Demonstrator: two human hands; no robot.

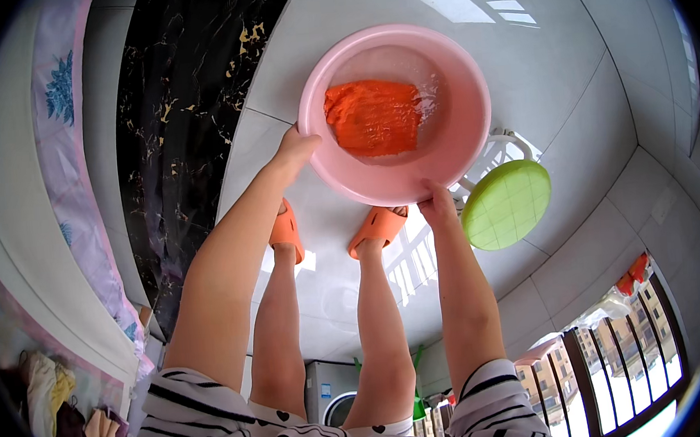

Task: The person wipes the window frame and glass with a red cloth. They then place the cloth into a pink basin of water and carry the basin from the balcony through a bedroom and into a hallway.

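A pink plastic basin point(400, 184) holds water with an orange cloth point(379, 117) lying wet in it. My left hand point(296, 152) grips the basin's rim at the lower left, thumb over the edge. At the lower right of the rim, my right hand point(438, 202) holds on with its thumb inside. Both arms reach forward over my legs, and the undersides of the hands are hidden. Just beyond my right hand stands a folding stool with a round green seat point(507, 205) and a light frame, touching or very near the basin in this view.
My feet in orange slippers point(379, 231) stand on grey floor tiles point(560, 72). Black marble point(175, 109) runs along the left, beside a floral curtain point(59, 93). Clothes point(63, 413) lie at lower left. A washing machine point(326, 387) and a barred window point(632, 350) are at the bottom.
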